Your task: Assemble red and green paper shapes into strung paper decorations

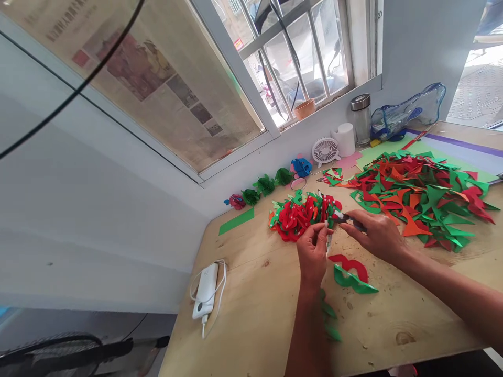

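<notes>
My left hand (312,254) is closed, with thumb and fingertips pinched on a thin white strip (329,242) that stands nearly upright. My right hand (377,235) is wrapped round a dark-handled tool (356,222) that looks like scissors or pliers. Its tip points left, close to the left fingertips; whether it touches the strip I cannot tell. Just beyond both hands lies a heap of red and green felt flower shapes (293,220) with white dots. Nearer me, below the hands, are a curved red piece (356,267) and a green piece (351,281).
A big pile of red, orange and green offcuts (416,196) covers the table's right side. Along the wall stand a small white fan (325,150), a glass bottle (360,120) and several green paper flowers (264,185). A white power bank (205,290) with cable lies left.
</notes>
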